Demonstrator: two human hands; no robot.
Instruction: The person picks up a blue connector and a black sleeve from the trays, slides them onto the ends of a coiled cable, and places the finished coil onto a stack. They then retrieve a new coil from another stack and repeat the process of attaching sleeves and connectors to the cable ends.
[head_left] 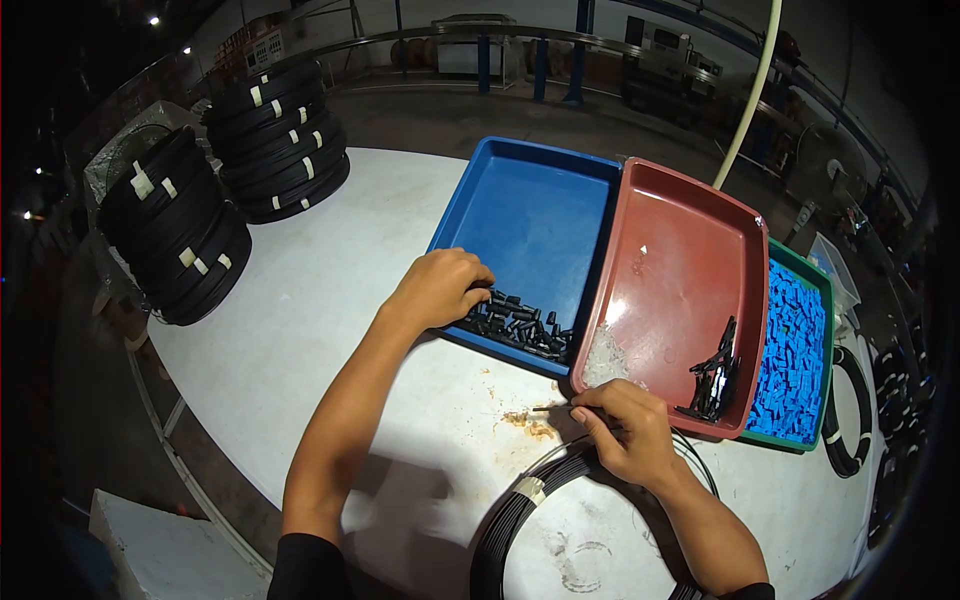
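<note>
My left hand (pixel 440 287) reaches over the near left wall of the blue tray (pixel 540 200), its fingers curled together at the small black sleeve-like parts (pixel 520 325) heaped along the near edge. Whatever is between those fingertips is hidden. Just in front of the red tray (pixel 680 260), my right hand (pixel 628 430) pinches a thin black cable near its end, and the tip pokes out to the left of the fingers. Below that hand lies a coil of black cable (pixel 500 520), bound with pale tape, on the white tabletop (pixel 390 220).
The red tray holds clear plastic bits (pixel 606 360) and black pieces (pixel 712 380). Right of it, a green tray (pixel 825 380) is full of blue pieces (pixel 790 350). Stacks of taped black coils (pixel 280 150) stand at the left. Another coil (pixel 850 420) lies at the right edge.
</note>
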